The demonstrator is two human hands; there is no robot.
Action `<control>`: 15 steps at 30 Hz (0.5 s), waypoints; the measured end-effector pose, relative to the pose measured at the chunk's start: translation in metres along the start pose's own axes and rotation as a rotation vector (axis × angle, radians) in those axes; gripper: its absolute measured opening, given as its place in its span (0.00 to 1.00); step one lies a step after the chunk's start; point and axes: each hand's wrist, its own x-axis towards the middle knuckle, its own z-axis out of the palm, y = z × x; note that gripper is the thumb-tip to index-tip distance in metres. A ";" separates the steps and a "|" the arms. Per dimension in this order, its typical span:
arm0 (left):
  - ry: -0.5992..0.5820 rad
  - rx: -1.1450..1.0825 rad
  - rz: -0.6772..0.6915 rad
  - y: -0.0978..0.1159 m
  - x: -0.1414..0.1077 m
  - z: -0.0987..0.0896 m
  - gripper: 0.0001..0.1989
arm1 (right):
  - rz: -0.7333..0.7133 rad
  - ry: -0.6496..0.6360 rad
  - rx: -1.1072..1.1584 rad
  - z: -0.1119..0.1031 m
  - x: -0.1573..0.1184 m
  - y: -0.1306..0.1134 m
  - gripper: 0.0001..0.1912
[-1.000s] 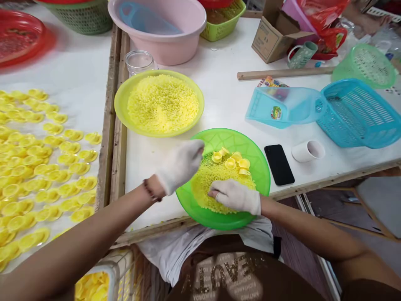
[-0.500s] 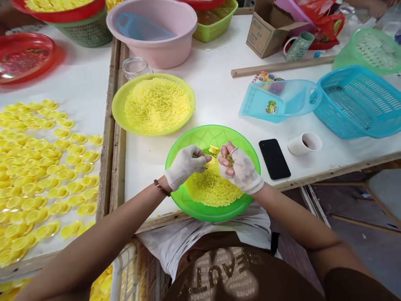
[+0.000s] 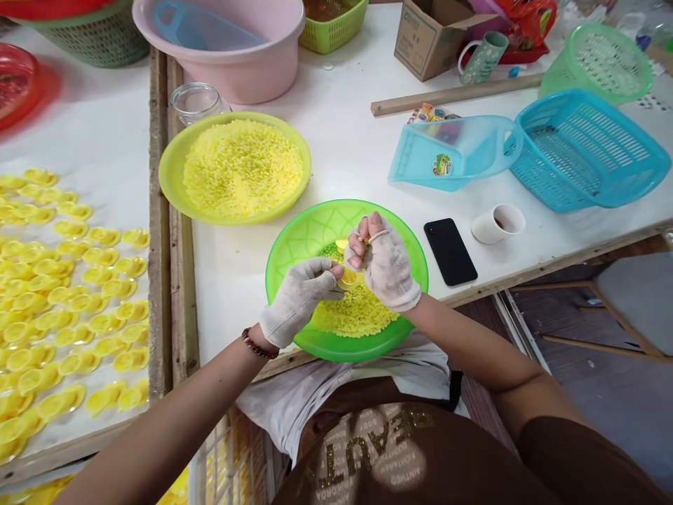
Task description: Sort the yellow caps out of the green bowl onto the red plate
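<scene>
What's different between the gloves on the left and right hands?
The glove on the left hand covers the fingers; the glove on the right hand leaves the fingertips bare. The left glove looks cleaner, while the right one is greyer and smudged. A dark bead bracelet sits beside the left glove's cuff; no bracelet shows beside the right glove's. Both are pale knit gloves, held together over the green plate.

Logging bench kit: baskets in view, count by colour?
Blue basket: 1
Light green basket: 1
Lime basket: 1
Dark green basket: 1
Total: 4
</scene>
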 end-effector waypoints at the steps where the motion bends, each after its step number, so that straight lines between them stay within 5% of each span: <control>1: 0.006 -0.006 0.002 0.001 -0.001 -0.001 0.19 | 0.018 0.002 -0.004 -0.002 -0.001 -0.003 0.27; 5: 0.017 -0.057 -0.004 0.007 -0.007 -0.004 0.19 | 0.036 -0.036 -0.117 -0.016 -0.009 -0.013 0.25; 8: 0.052 -0.099 0.002 0.011 -0.012 -0.008 0.18 | 0.025 -0.150 -0.447 -0.032 -0.019 -0.017 0.21; 15: 0.226 0.052 0.207 0.026 -0.039 -0.052 0.17 | -0.158 -0.704 -1.513 -0.070 -0.039 0.008 0.08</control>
